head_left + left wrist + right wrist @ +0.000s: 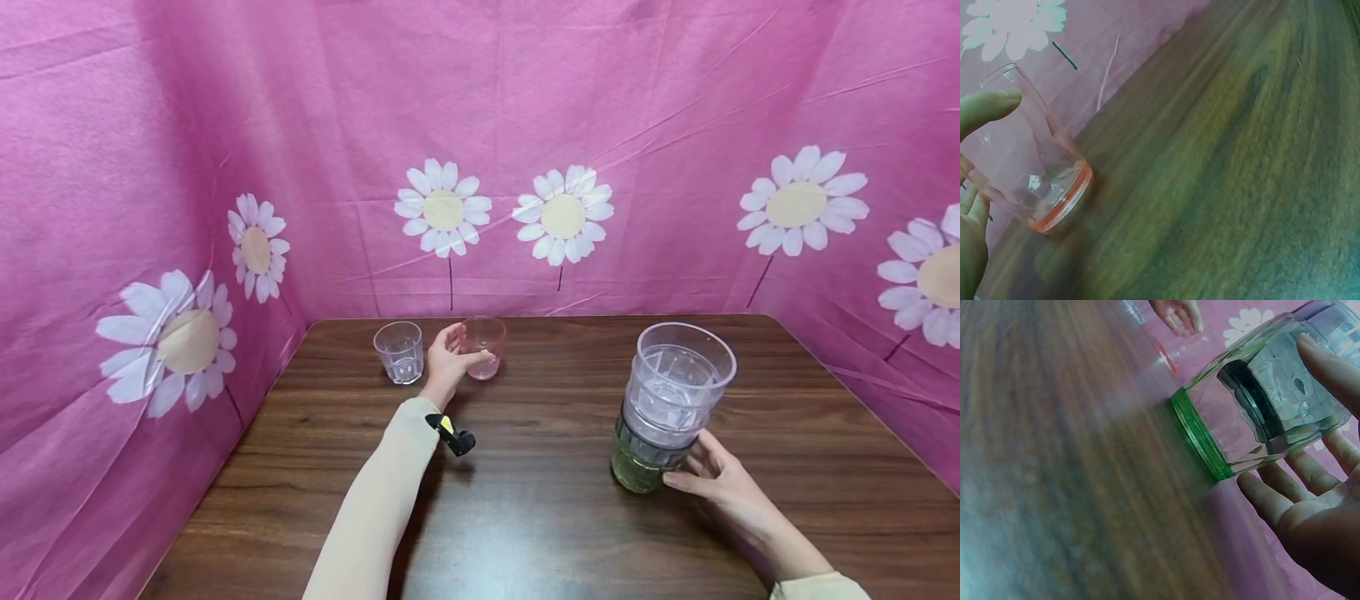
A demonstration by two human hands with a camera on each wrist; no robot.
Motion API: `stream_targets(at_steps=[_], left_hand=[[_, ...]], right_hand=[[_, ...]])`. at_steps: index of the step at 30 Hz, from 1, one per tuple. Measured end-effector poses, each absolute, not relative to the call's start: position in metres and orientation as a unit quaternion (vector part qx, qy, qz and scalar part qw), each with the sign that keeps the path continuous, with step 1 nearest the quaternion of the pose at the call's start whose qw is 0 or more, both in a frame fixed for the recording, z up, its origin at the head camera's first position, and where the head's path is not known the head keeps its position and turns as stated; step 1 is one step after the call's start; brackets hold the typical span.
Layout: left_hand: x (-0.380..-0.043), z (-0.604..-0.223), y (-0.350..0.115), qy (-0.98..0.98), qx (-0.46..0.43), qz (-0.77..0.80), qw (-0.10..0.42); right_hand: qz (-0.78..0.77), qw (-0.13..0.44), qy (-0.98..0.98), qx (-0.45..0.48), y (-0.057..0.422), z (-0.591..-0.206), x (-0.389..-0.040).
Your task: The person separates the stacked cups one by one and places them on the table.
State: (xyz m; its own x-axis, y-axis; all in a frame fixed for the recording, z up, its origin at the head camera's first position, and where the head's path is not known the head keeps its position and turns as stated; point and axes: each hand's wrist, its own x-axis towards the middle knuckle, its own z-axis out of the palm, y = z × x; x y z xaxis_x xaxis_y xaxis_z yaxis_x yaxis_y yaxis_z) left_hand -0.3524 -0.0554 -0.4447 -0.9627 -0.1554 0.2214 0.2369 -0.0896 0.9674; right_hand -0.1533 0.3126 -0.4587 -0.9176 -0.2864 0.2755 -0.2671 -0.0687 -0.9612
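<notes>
My left hand (447, 362) is at a pink clear glass (489, 337) near the table's back edge. Its thumb lies across the near side of the glass, with the fingers at the other side, partly hidden in the left wrist view. On the right, my right hand (720, 483) holds a stack of nested glasses low down, thumb on one side and fingers on the other. A green glass (1204, 434) forms the bottom of that stack. A dark grey band shows above it, then clear glasses (678, 387) on top. Whether the stack touches the table I cannot tell.
A clear glass (400, 354) stands upright just left of my left hand. Under everything is a brown wood-grain table (525, 517). Pink cloth (502, 100) with white daisies rises behind it and at both sides. A black strap device (452, 435) sits on my left wrist.
</notes>
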Motion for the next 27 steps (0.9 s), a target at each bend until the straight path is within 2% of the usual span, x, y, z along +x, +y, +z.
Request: stream_targets(at_steps=[22, 27], left_hand=[[-0.349, -0.443, -0.056, -0.68, -0.035, -0.722, 0.123], [-0.351, -0.431, -0.06, -0.682, -0.044, -0.717, 0.14]], right_hand=[[-0.707, 0.003, 0.674, -0.215, 0.313, -0.458, -0.154], [-0.707, 0.007, 0.676, -0.21, 0.313, -0.458, -0.153]])
